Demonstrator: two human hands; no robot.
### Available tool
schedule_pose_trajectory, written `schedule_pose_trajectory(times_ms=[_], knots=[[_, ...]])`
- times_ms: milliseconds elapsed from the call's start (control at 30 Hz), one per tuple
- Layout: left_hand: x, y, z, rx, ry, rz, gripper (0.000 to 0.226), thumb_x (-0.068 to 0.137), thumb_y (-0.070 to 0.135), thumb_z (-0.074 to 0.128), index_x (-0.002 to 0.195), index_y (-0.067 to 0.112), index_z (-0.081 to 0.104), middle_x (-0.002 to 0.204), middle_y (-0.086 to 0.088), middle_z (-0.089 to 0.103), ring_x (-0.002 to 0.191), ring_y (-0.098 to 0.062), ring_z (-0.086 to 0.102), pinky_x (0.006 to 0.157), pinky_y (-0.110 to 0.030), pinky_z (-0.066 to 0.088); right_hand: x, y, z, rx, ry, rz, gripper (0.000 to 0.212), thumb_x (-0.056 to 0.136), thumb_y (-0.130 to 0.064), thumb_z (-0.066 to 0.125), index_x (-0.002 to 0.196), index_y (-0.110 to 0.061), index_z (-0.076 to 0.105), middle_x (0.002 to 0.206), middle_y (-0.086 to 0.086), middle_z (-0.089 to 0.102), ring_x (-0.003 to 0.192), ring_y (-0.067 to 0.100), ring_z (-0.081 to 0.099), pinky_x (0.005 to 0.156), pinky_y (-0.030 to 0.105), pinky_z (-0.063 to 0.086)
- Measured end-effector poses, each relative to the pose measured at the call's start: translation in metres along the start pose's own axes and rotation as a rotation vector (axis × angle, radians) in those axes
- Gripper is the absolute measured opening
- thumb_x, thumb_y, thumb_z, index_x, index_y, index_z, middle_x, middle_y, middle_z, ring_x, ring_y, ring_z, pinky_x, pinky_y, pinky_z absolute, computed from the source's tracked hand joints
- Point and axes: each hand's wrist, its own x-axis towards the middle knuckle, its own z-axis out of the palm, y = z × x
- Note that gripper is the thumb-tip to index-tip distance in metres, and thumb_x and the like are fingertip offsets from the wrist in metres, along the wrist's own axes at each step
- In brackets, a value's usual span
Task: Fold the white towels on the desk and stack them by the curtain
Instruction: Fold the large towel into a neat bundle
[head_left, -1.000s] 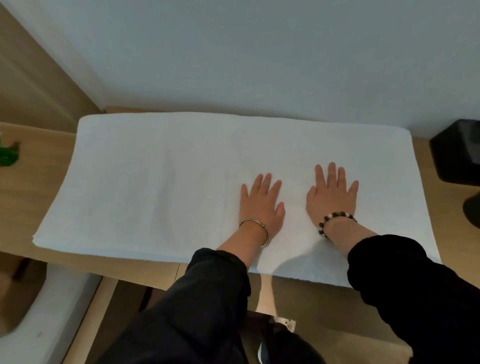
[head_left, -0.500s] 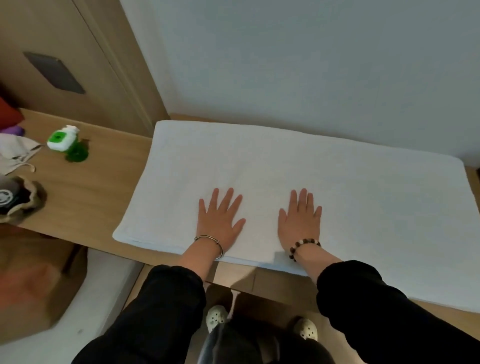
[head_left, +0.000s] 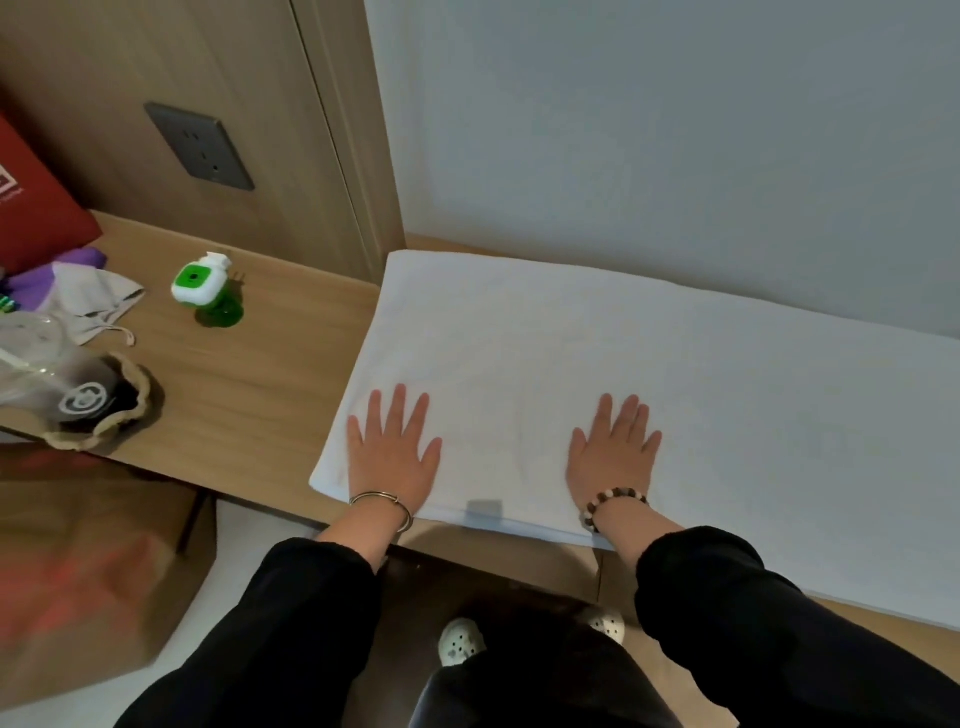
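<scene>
A long white towel, folded lengthwise, lies flat on the wooden desk against the pale wall; its right end runs out of view. My left hand lies flat with spread fingers on the towel's near left corner. My right hand presses flat on the towel near its front edge, a hand's width or two to the right. Both palms face down and hold nothing. No curtain is in view.
Left of the towel on the desk stand a green-and-white bottle, a grey cloth pouch, a purple item, a red bag and a dark cup in clear plastic. A brown paper bag sits on the floor. A wall socket is behind.
Both hands have slid left along the towel, the left reaching its left end, and have spread further apart. My view has swung left, bringing in the desk clutter.
</scene>
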Motion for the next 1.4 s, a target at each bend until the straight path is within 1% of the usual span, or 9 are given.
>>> schedule_pose_trajectory(times_ms=[333, 467, 667, 767, 900, 967, 1067, 1200, 1400], knots=[[0.003, -0.010, 0.000, -0.005, -0.036, 0.084, 0.060, 0.096, 0.054, 0.011, 0.148, 0.034, -0.013, 0.157, 0.002, -0.020, 0.144, -0.026, -0.017, 0.115, -0.047, -0.007, -0.020, -0.073, 0.007, -0.038, -0.002, -0.476, 0.062, 0.098, -0.046, 0.009, 0.149, -0.020, -0.016, 0.155, 0.009, -0.022, 0.143, 0.031, -0.019, 0.114, 0.047, -0.009], [0.002, -0.031, -0.011, -0.005, -0.022, 0.077, 0.062, 0.097, 0.049, 0.024, 0.151, 0.027, 0.002, 0.159, -0.003, -0.006, 0.146, -0.024, -0.004, 0.116, -0.044, 0.008, -0.021, -0.079, 0.008, -0.097, -0.036, -0.521, 0.061, 0.099, -0.046, 0.010, 0.148, -0.022, -0.017, 0.155, 0.004, -0.025, 0.142, 0.032, -0.022, 0.114, 0.049, -0.008], [0.001, -0.051, -0.038, -0.704, 0.001, -0.282, 0.051, 0.093, 0.019, 0.050, 0.142, 0.014, 0.038, 0.143, -0.010, 0.039, 0.127, -0.025, 0.039, 0.101, -0.034, 0.036, -0.016, -0.073, 0.009, -0.115, -0.038, -0.541, 0.061, 0.097, -0.048, 0.006, 0.147, -0.024, -0.020, 0.153, 0.002, -0.028, 0.142, 0.030, -0.023, 0.114, 0.048, -0.009], [0.010, -0.062, -0.045, -0.813, -0.056, -0.385, 0.047, 0.091, 0.015, 0.052, 0.137, 0.014, 0.045, 0.117, -0.006, 0.057, 0.095, -0.020, 0.053, 0.079, -0.026, 0.039, -0.016, -0.074, 0.011, -0.117, -0.024, -0.541, 0.062, 0.097, -0.048, 0.006, 0.148, -0.024, -0.019, 0.154, 0.002, -0.027, 0.142, 0.030, -0.022, 0.114, 0.048, -0.008], [0.012, -0.075, -0.047, -0.785, -0.266, -0.426, 0.009, 0.085, 0.024, 0.055, 0.091, 0.016, 0.055, 0.082, 0.001, 0.046, 0.074, -0.021, 0.047, 0.066, -0.028, 0.032, -0.014, -0.073, 0.014, -0.123, -0.019, -0.540, 0.062, 0.096, -0.048, 0.005, 0.148, -0.024, -0.019, 0.154, 0.002, -0.026, 0.142, 0.030, -0.022, 0.114, 0.048, -0.009], [0.011, -0.077, -0.049, -0.740, -0.338, -0.397, 0.021, 0.086, 0.027, 0.052, 0.070, 0.017, 0.043, 0.072, -0.002, 0.038, 0.063, -0.020, 0.036, 0.061, -0.030, 0.027, -0.015, -0.073, 0.014, -0.127, -0.017, -0.542, 0.062, 0.095, -0.049, 0.004, 0.148, -0.024, -0.019, 0.155, 0.002, -0.025, 0.142, 0.030, -0.021, 0.113, 0.047, -0.009], [0.011, -0.082, -0.053, -0.764, -0.394, -0.373, 0.022, 0.093, 0.028, 0.051, 0.090, 0.009, 0.061, 0.094, -0.010, 0.058, 0.082, -0.026, 0.055, 0.074, -0.031, 0.041, -0.014, -0.072, 0.014, -0.122, -0.023, -0.541, 0.062, 0.095, -0.050, 0.004, 0.148, -0.026, -0.018, 0.155, 0.001, -0.024, 0.143, 0.028, -0.021, 0.113, 0.046, -0.011], [-0.002, -0.101, -0.049, -1.399, -0.393, -0.418, 0.015, 0.095, 0.012, 0.053, 0.095, 0.000, 0.063, 0.088, -0.012, 0.067, 0.075, -0.022, 0.064, 0.071, -0.029, 0.053, -0.011, -0.070, 0.012, -0.100, -0.064, -0.540, 0.062, 0.095, -0.052, 0.007, 0.148, -0.030, -0.016, 0.155, -0.002, -0.025, 0.143, 0.026, -0.022, 0.114, 0.044, -0.010], [-0.007, -0.090, -0.040, -0.756, -0.159, -0.280, 0.025, 0.094, 0.023, 0.053, 0.071, 0.013, 0.056, 0.066, 0.003, 0.051, 0.057, -0.009, 0.045, 0.049, -0.021, 0.032, -0.015, -0.069, -0.006, -0.007, -0.128, -0.555, 0.069, 0.094, -0.055, 0.023, 0.151, -0.027, -0.004, 0.158, 0.002, -0.017, 0.144, 0.025, -0.017, 0.114, 0.048, -0.007]])
